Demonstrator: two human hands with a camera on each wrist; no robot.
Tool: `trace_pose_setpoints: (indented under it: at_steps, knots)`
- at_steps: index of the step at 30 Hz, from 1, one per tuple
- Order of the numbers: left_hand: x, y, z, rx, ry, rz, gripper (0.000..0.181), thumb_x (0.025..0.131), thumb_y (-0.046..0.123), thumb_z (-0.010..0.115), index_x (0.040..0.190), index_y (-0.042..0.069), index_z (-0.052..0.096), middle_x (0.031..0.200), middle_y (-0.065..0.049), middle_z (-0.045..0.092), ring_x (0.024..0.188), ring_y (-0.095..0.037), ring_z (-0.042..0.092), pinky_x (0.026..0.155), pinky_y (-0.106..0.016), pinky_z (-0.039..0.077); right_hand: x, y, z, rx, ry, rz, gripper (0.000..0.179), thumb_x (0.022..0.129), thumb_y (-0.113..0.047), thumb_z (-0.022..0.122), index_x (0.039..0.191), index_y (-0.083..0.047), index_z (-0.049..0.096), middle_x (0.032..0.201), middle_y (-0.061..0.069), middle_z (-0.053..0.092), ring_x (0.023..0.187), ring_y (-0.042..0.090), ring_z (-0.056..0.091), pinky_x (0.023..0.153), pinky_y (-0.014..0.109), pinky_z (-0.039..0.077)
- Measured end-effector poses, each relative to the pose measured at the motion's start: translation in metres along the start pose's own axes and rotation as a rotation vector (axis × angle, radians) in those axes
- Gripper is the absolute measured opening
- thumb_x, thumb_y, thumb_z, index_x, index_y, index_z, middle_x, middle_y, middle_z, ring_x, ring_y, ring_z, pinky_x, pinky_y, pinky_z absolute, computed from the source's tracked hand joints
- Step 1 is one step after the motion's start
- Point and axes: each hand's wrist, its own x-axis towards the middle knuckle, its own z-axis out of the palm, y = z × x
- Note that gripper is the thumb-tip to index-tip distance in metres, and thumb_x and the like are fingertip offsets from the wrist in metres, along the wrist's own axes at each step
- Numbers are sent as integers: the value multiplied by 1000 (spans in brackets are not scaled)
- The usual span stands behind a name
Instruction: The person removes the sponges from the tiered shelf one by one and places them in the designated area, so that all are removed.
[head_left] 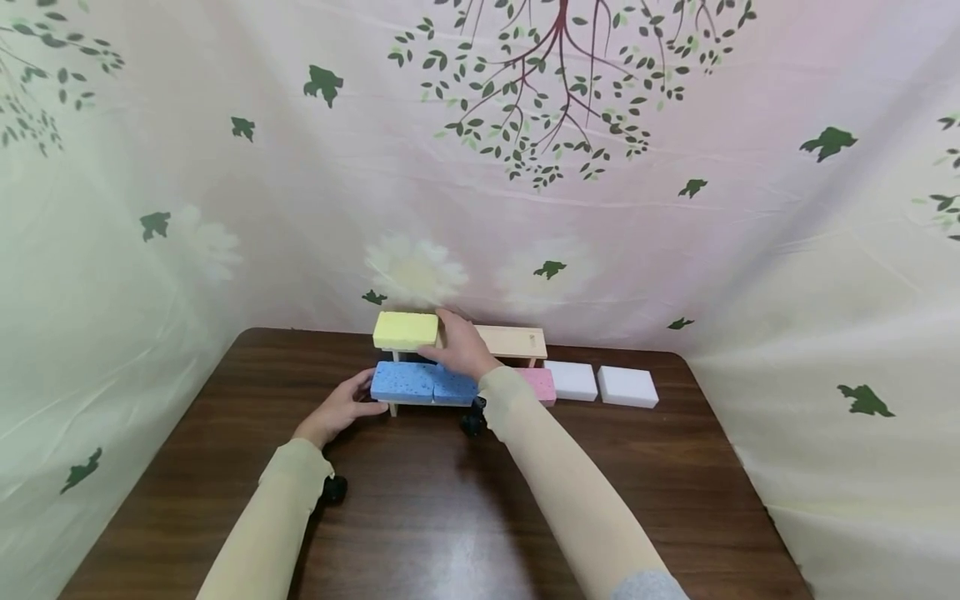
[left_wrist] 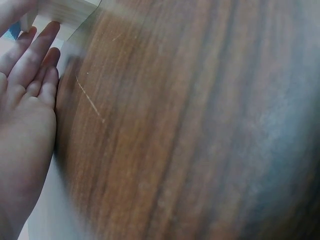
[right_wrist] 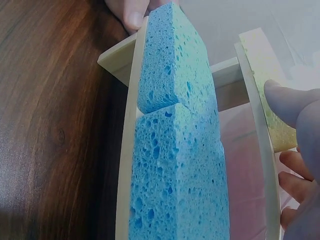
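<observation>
My right hand holds the right end of a yellow sponge, which sits on the left end of the rear wooden rack. In the right wrist view the thumb presses the sponge's face, and the other fingers curl beyond the rack's board. In front stands a second wooden rack bearing blue sponges side by side. My left hand grips this rack's left end, thumb at the front and fingers round the back. A pink sponge shows further right, partly hidden by my right forearm.
Two white blocks lie to the right of the racks on the dark wood table. A printed cloth backdrop rises behind and along both sides of the table. Black wrist cameras hang below both wrists.
</observation>
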Motion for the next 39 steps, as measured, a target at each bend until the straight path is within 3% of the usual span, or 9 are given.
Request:
trace_pose_setpoints:
  at_steps: [7,24,39]
  knots:
    - [-1,3,-1,-20,2,4,87,95,23,79,165,7,30,164,-21,39,151,-44,33,124,-65,22,3,-1,1,-35,18,-9,76,97,-38,77,158,-7,42,143,8,61,122,24,60,110,47,47]
    - [-2,1,4,-14,8,-17,87,95,22,79,164,5,30,163,-22,41,150,-45,35,123,-66,24,-3,3,-1,13,23,7,77,96,-35,80,156,-4,44,146,11,58,124,26,59,105,43,50]
    - [-3,0,0,2,18,-35,89,94,25,80,165,6,29,166,-22,36,154,-46,28,124,-66,21,-14,19,-17,65,31,23,82,96,-41,78,160,-6,40,160,13,48,147,30,46,116,47,44]
